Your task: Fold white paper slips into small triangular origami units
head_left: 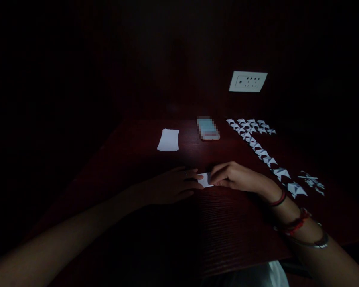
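Observation:
A small white piece of paper (205,180) lies on the dark red table between my two hands. My left hand (176,184) rests flat with fingers stretched out, and its fingertips press on the paper's left edge. At the right edge, the bent fingers of my right hand (229,175) close together on the paper; their tips are partly hidden. Whether the paper has a fold there I cannot tell. Beyond my hands lies a stack of white paper sheets (169,140).
A phone (208,129) lies at the back of the table (137,143). Several folded white paper shapes (261,152) stand in rows at the right, beside small paper scraps (312,182). A socket panel (248,81) is on the wall. The room is dark.

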Demonstrator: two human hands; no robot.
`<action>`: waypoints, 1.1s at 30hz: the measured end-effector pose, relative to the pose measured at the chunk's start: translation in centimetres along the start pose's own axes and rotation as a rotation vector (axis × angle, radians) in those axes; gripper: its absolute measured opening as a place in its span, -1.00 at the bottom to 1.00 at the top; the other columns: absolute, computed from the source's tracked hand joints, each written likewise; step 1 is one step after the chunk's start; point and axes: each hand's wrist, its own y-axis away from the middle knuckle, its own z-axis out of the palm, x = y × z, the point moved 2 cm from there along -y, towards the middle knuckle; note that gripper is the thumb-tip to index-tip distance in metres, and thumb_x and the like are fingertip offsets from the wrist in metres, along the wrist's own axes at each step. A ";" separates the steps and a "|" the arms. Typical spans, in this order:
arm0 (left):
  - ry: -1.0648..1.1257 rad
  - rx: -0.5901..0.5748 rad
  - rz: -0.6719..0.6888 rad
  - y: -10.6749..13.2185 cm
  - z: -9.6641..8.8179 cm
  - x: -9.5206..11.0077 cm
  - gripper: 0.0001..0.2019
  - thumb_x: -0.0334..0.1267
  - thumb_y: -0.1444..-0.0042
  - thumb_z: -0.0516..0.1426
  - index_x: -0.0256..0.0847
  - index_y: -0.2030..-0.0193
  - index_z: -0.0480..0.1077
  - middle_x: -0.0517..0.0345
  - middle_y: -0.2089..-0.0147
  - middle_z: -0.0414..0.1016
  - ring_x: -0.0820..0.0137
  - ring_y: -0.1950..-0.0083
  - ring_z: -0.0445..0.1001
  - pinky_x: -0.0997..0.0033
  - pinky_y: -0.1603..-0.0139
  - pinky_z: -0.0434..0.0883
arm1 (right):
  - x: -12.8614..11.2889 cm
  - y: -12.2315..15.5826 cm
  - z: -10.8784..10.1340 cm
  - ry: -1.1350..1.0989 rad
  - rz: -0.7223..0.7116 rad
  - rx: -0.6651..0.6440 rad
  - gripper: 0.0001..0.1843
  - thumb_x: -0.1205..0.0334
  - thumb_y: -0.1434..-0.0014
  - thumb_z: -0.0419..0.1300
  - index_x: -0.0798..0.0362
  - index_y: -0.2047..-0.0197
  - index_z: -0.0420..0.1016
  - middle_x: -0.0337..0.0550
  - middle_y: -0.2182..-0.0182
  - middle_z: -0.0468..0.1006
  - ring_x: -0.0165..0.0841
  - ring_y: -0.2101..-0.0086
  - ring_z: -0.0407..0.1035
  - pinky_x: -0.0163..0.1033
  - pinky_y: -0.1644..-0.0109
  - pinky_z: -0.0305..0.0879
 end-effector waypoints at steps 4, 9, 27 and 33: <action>0.006 -0.006 0.066 0.3 -0.3 -0.8 -0.73 -0.32 -0.17 -0.07 -0.09 -0.01 0.21 0.24 -0.19 0.07 0.29 -0.26 -0.16 0.18 -0.22 -0.10 | -1.1 0.4 0.4 0.159 0.027 -0.063 -0.73 0.40 -0.12 -0.01 0.03 0.14 0.41 -0.18 0.20 0.44 -0.42 0.25 0.35 -0.33 0.17 0.24; 0.048 0.007 0.104 0.5 -0.7 -0.9 -0.69 -0.45 -0.11 -0.09 -0.17 0.00 0.20 0.19 -0.18 0.08 0.34 -0.26 -0.17 0.21 -0.23 -0.10 | -2.0 1.1 1.0 0.349 0.041 -0.050 -0.66 0.38 -0.12 -0.02 -0.03 0.04 0.34 -0.19 0.12 0.40 -0.40 0.24 0.36 -0.30 0.18 0.28; 0.207 0.005 0.052 0.9 -0.3 -1.8 -0.55 -0.59 0.03 -0.11 -0.11 0.02 0.20 0.25 -0.20 0.06 0.35 -0.27 -0.19 0.16 -0.20 -0.06 | -2.6 0.5 1.5 0.492 0.072 -0.061 -0.55 0.41 -0.09 -0.02 -0.08 -0.06 0.21 -0.21 0.10 0.38 -0.45 0.42 0.37 -0.32 0.39 0.28; 0.206 0.009 0.044 0.8 -0.6 -1.6 -0.54 -0.60 0.05 -0.10 -0.10 0.03 0.20 0.30 -0.20 0.04 0.35 -0.27 -0.20 0.17 -0.20 -0.03 | -2.2 1.2 1.2 0.304 0.071 -0.044 -0.66 0.44 -0.07 -0.03 -0.01 0.13 0.41 -0.20 0.18 0.44 -0.42 0.29 0.38 -0.33 0.20 0.27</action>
